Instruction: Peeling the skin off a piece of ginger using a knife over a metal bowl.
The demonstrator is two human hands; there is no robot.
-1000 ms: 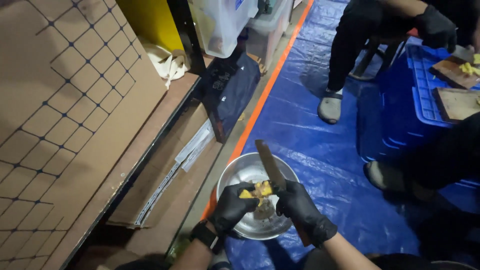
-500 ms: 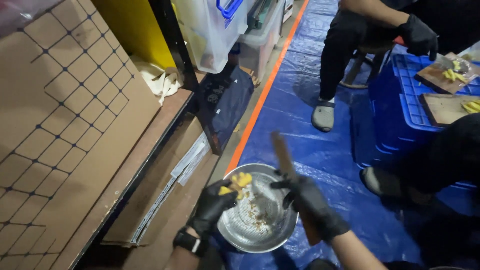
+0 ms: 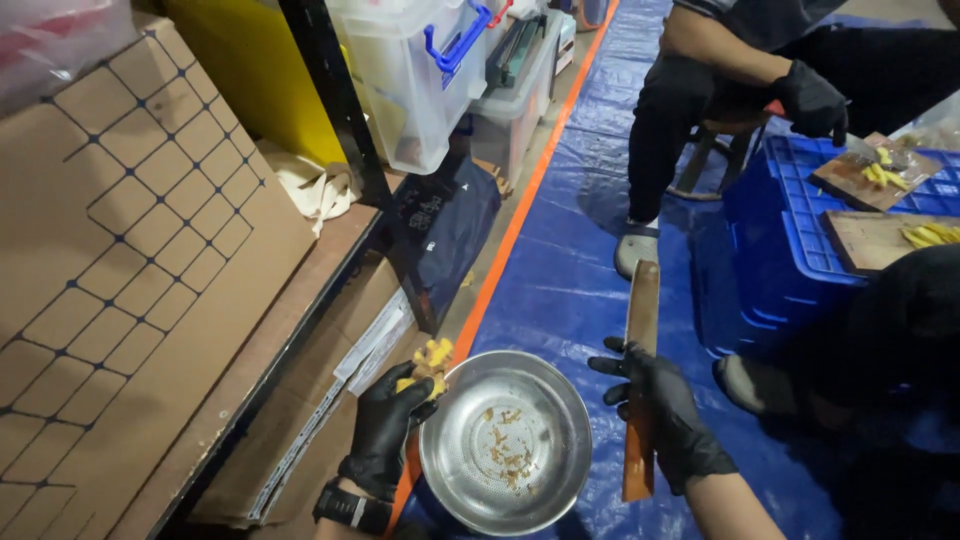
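The left hand (image 3: 385,430), in a black glove, is closed around a knobbly yellow piece of ginger (image 3: 428,364), holding it just outside the left rim of the steel bowl (image 3: 505,443), over the orange edge strip of the blue tarp (image 3: 560,260). The right hand (image 3: 665,415), also gloved, grips a long wooden-handled knife (image 3: 640,375) upright just beyond the bowl's right rim, blade pointing away. Peel scraps lie in the bowl's bottom. Left of the tarp edge stands a cardboard-lined shelf (image 3: 260,350); right, a blue crate (image 3: 790,250) carries cutting boards where another person's gloved hand (image 3: 812,100) works. Open tarp stretches beyond the bowl.
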